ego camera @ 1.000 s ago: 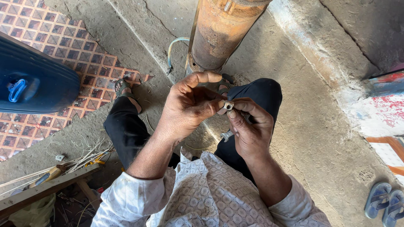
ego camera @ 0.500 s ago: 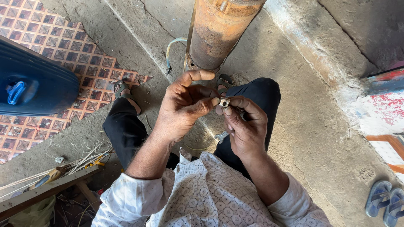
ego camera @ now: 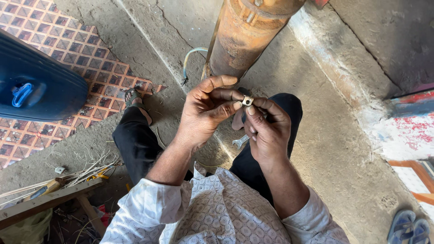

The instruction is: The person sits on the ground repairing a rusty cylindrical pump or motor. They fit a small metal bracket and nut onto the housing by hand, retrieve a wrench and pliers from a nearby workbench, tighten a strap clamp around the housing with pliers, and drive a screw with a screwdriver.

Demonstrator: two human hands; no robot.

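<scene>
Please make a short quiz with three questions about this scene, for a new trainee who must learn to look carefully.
1. True or false: both hands hold the small metal piece between their fingertips.
2. Which tool lies on the ground between the person's knees? A) hammer B) spanner C) saw
3. Fill in: the rusty cylinder stands just ______ the hands in the picture.

Key
1. True. The left hand and the right hand both pinch it.
2. B. A spanner shows on the concrete floor below the hands.
3. Above. A thin hose curves beside its base, and a blue container lies far left.
</scene>
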